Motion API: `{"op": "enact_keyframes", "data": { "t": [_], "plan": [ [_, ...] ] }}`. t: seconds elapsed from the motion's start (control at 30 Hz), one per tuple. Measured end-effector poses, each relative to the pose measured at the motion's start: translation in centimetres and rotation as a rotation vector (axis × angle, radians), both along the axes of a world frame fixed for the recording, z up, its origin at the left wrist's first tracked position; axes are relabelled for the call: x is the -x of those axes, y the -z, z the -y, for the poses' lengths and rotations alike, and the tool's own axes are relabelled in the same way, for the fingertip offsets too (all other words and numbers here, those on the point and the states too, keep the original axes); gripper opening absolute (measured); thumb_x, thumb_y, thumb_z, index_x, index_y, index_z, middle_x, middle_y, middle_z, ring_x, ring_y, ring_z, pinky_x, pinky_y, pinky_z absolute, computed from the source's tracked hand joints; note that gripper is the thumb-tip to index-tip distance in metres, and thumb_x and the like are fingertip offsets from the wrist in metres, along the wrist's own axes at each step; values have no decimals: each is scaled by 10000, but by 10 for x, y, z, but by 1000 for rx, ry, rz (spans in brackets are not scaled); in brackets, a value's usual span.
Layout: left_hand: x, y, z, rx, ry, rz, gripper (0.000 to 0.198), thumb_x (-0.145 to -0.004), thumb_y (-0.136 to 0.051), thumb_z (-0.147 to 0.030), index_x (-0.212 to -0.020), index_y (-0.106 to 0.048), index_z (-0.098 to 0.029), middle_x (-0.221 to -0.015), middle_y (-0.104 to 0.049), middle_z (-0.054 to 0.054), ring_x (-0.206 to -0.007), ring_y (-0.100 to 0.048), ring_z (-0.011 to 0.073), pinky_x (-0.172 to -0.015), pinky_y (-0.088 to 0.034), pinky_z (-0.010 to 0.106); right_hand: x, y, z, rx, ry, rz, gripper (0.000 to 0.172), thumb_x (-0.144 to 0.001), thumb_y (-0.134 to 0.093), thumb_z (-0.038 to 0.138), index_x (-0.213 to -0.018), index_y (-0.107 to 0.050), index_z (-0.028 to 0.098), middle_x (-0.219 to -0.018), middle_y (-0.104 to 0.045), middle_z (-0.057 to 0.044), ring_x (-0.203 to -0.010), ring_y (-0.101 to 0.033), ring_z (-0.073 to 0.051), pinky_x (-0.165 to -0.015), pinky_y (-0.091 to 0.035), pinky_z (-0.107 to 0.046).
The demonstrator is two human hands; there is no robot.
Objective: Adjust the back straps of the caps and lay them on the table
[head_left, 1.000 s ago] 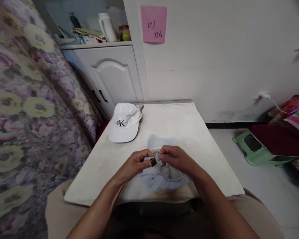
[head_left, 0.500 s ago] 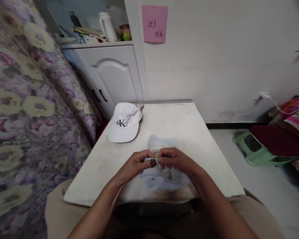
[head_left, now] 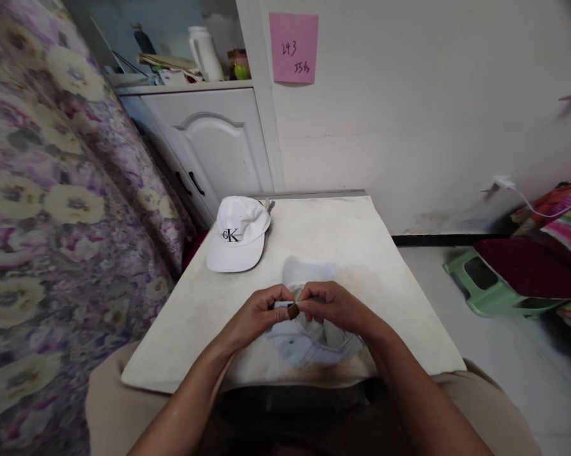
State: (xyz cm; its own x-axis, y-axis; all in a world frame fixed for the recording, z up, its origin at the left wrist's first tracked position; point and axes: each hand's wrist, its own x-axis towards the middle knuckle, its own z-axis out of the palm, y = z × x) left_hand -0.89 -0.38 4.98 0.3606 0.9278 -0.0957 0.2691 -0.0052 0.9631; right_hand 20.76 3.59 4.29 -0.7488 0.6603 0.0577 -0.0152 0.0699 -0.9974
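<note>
A pale blue-grey cap [head_left: 289, 345] lies on the table near its front edge, its brim pointing away from me and its inside partly showing. Above its opening, my left hand [head_left: 261, 310] pinches the cap's back strap beside a small brownish metal buckle [head_left: 293, 310]. My right hand [head_left: 330, 304] is closed, thumb against fingers, on the strap just right of the buckle. The fingers hide most of the strap. A white cap [head_left: 240, 234] with black "CK" letters sits farther back on the left, apart from both hands.
The white-covered table [head_left: 333, 234] stands against the wall. A floral curtain [head_left: 66, 209] hangs at the left, next to a white cabinet [head_left: 213, 139]. A green stool [head_left: 485, 297] with a dark red top is on the floor at the right. A pink note [head_left: 293, 47] sticks to the wall.
My right fingers have shifted very slightly at the strap, and the buckle is tilted a little differently. Both caps stay where they were.
</note>
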Motion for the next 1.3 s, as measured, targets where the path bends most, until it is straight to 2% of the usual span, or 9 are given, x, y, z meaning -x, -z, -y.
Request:
{"op": "enact_keyframes", "data": {
  "t": [0.17,0.37,0.53,0.7,0.9,1.17,1.3],
  "plan": [
    [1,0,0,4,18,-15,187,-851,-664,-338,-867,-610,-160,-787,-560,-15,-715,-453,139,-645,-347,242,-1,-2,1,65,-30,-7,92,-884,-609,271,-871,-568,190,-766,-593,18,-635,-509,-110,-614,-412,-249],
    [4,-2,0,-13,78,-15,213,-903,-598,-368,-890,-619,-156,-787,-547,-10,-722,-450,141,-648,-342,246,-1,1,-2,69,-40,-37,121,-868,-626,280,-827,-571,181,-741,-579,22,-624,-492,-104,-606,-394,-243],
    [0,-4,1,10,118,-42,233,-902,-598,-381,-855,-622,-154,-763,-542,-11,-703,-441,139,-630,-331,244,-4,-1,-3,47,-77,1,81,-848,-618,247,-812,-580,184,-733,-579,26,-644,-510,-111,-630,-415,-249],
    [-3,-4,1,6,107,-54,242,-910,-590,-388,-848,-618,-155,-750,-531,-18,-674,-415,129,-603,-308,239,-2,-2,-2,57,-29,20,44,-822,-606,208,-806,-573,183,-707,-592,24,-614,-525,-112,-601,-432,-251],
    [-1,-4,0,5,89,13,269,-895,-594,-410,-839,-605,-147,-752,-523,-11,-691,-422,136,-615,-318,242,-7,3,-7,25,-51,58,159,-889,-607,331,-862,-602,174,-755,-651,-1,-595,-533,-104,-561,-431,-233],
    [-1,-5,2,30,102,-29,268,-897,-586,-418,-847,-604,-156,-733,-524,-17,-647,-398,126,-575,-292,231,-4,2,-4,21,-86,7,141,-891,-607,303,-836,-620,173,-721,-634,8,-619,-531,-105,-586,-437,-229],
    [0,-5,2,31,102,-24,272,-899,-586,-419,-847,-610,-153,-756,-538,-9,-670,-416,130,-593,-307,231,-7,-1,-6,31,-76,82,152,-891,-601,315,-840,-609,172,-717,-645,8,-534,-503,-85,-495,-392,-206]
  ]
}}
